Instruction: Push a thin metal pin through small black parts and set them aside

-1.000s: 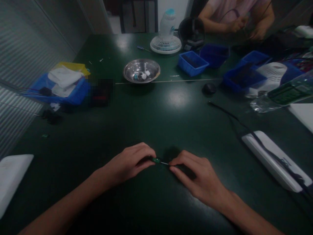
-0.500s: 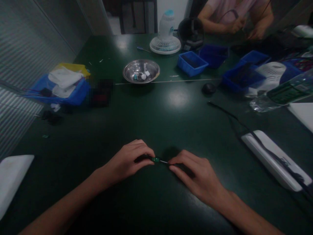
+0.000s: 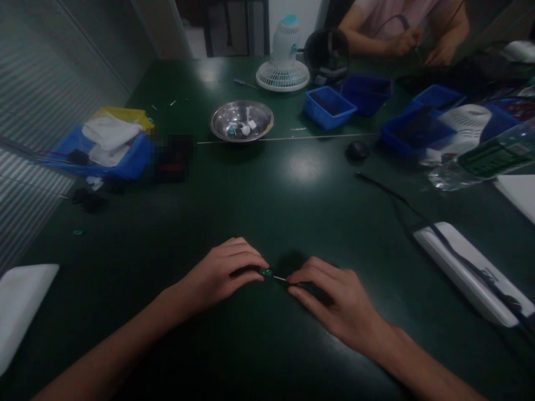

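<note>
My left hand [image 3: 228,267] pinches a small green circuit board [image 3: 266,273] between thumb and fingers, low over the dark green table. Facing it, my right hand [image 3: 338,292] is closed on a thin tool with a silvery shaft [image 3: 280,278]. The shaft's tip points left and meets, or almost meets, the right edge of the board; I cannot tell which. Most of the tool's dark handle is hidden under my right fingers. Part of the board is covered by my left fingertips.
A metal bowl [image 3: 217,123] with small white parts stands ahead. Blue bins [image 3: 330,120], a white fan [image 3: 284,75] and a mouse [image 3: 357,150] lie farther back. At right are a white power strip [image 3: 468,273] and a plastic bottle [image 3: 480,159]. A person [image 3: 401,33] works opposite.
My left fingertips have shifted slightly right over the circuit board. Otherwise both hands hold almost the same pose, with the board and tool still end to end.
</note>
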